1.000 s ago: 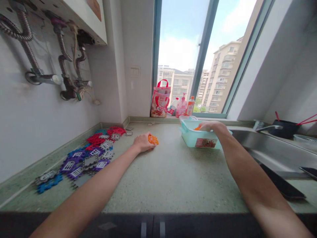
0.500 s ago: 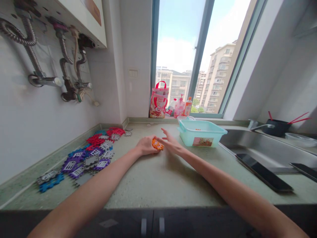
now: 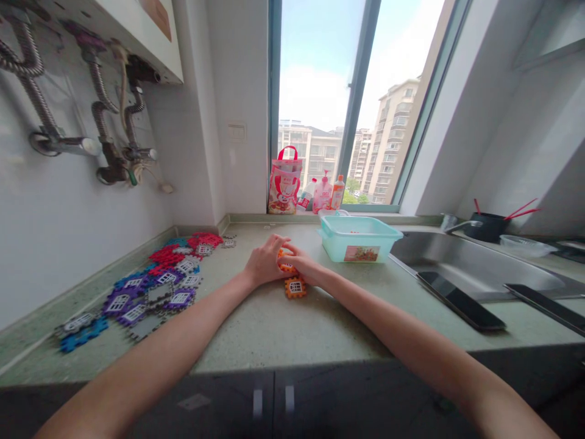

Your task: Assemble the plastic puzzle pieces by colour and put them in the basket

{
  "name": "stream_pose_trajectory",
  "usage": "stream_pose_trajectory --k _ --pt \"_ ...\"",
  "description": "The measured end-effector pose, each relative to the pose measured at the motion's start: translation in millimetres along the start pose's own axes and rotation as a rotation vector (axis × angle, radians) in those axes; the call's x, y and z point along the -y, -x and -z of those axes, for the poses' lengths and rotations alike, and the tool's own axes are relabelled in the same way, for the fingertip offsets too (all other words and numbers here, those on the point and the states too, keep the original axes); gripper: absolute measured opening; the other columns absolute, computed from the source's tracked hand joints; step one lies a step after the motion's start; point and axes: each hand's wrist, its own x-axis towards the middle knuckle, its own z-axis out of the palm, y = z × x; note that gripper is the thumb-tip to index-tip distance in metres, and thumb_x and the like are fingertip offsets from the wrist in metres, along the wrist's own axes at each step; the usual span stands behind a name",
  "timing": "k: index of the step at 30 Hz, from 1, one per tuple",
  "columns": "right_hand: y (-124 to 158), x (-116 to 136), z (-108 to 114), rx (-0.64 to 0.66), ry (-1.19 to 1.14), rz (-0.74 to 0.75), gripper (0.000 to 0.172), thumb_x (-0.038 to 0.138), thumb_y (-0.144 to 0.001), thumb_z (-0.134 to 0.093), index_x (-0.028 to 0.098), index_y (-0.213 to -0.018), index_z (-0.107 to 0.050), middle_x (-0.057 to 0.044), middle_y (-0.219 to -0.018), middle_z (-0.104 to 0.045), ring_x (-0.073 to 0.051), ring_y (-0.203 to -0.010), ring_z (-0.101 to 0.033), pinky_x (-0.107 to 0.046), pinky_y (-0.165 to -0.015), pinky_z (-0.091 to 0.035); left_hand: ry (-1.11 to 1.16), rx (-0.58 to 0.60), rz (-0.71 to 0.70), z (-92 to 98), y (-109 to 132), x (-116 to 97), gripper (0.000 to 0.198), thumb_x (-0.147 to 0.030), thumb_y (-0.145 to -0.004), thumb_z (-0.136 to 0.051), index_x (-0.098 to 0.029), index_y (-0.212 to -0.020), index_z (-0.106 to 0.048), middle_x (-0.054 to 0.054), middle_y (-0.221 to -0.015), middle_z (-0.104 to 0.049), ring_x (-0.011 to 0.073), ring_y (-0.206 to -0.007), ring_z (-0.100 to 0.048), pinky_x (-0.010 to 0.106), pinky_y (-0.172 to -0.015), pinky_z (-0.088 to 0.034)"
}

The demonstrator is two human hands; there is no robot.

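Observation:
My left hand (image 3: 264, 263) and my right hand (image 3: 305, 268) meet on the green countertop (image 3: 292, 323), both closed around a small stack of orange puzzle tiles (image 3: 285, 266). One orange tile (image 3: 295, 287) with a white window hangs or lies just below the hands, touching the counter. A pale turquoise plastic tub (image 3: 359, 238) stands just right of my hands; a small orange bit shows inside it.
A spread of red, purple, blue and grey puzzle tiles (image 3: 150, 283) lies along the left wall. The steel sink (image 3: 461, 265) with dark boards across it is on the right. A red bag (image 3: 284, 189) and bottles (image 3: 323, 193) stand on the windowsill.
My right hand left the tub and came left to join the left hand on the orange tiles. An orange tile now shows below the hands. The view shifted slightly.

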Motion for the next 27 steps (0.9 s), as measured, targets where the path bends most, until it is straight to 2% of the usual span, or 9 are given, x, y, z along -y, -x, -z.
stream_pose_trajectory --k 2,6,9,15,19,24,27 --pt "-2 -3 1 -0.001 0.053 0.055 0.047 0.021 -0.063 -0.075 0.023 -0.109 -0.069 0.004 -0.081 -0.07 -0.015 -0.071 -0.064 -0.024 -0.062 -0.049 -0.011 -0.007 -0.028 0.8 0 0 0.083 -0.054 -0.073 -0.086 -0.025 -0.141 -0.049 0.013 -0.14 -0.059 0.0298 -0.11 -0.071 0.04 -0.084 -0.063" --pt "-5 -7 -1 -0.034 0.147 0.099 0.03 0.022 -0.064 -0.071 0.019 -0.094 -0.07 0.004 -0.076 -0.068 -0.014 -0.068 -0.06 -0.025 -0.062 -0.047 -0.04 -0.043 -0.129 2.6 0 2 0.082 -0.046 -0.072 -0.086 -0.024 -0.143 -0.051 0.014 -0.147 -0.055 0.033 -0.129 -0.062 0.042 -0.096 -0.06" --pt "-7 -7 -2 -0.083 0.14 0.092 0.023 0.023 -0.066 -0.072 0.017 -0.087 -0.07 0.003 -0.073 -0.068 -0.014 -0.069 -0.059 -0.025 -0.062 -0.045 -0.047 -0.065 -0.179 3.5 -2 4 0.079 -0.045 -0.074 -0.085 -0.024 -0.144 -0.052 0.014 -0.148 -0.055 0.0336 -0.134 -0.057 0.045 -0.104 -0.057" --pt "-9 3 8 -0.146 -0.034 0.009 0.022 0.029 -0.072 -0.077 0.019 -0.088 -0.067 0.001 -0.075 -0.07 -0.016 -0.069 -0.065 -0.026 -0.063 -0.05 -0.061 -0.113 -0.222 3.7 -7 7 0.093 -0.072 -0.074 -0.081 -0.021 -0.146 -0.052 0.018 -0.154 -0.05 0.0373 -0.136 -0.054 0.052 -0.115 -0.047" --pt "-10 6 14 -0.16 -0.106 -0.033 0.026 0.029 -0.072 -0.081 0.021 -0.093 -0.067 0.001 -0.08 -0.072 -0.016 -0.071 -0.07 -0.025 -0.063 -0.055 -0.076 -0.091 -0.172 0.3 -7 13 0.105 -0.083 -0.071 -0.076 -0.024 -0.153 -0.048 0.019 -0.159 -0.047 0.0393 -0.14 -0.051 0.055 -0.118 -0.042" --pt "-15 16 20 -0.282 -0.186 -0.052 0.018 0.026 -0.08 -0.076 0.022 -0.095 -0.067 -0.002 -0.091 -0.077 -0.019 -0.08 -0.074 -0.03 -0.067 -0.062 -0.081 -0.07 -0.063 -1.8 -6 18 0.13 -0.089 -0.066 -0.075 -0.024 -0.167 -0.023 0.022 -0.168 -0.034 0.0427 -0.149 -0.042 0.059 -0.116 -0.041" --pt "-22 38 33 -0.354 -0.271 0.014 0.016 0.022 -0.082 -0.071 0.022 -0.097 -0.067 -0.003 -0.092 -0.079 -0.021 -0.087 -0.076 -0.033 -0.073 -0.065 -0.057 -0.067 0.007 3.6 -5 17 0.124 -0.084 -0.075 -0.071 -0.024 -0.169 -0.017 0.022 -0.171 -0.029 0.043 -0.151 -0.039 0.061 -0.115 -0.041"
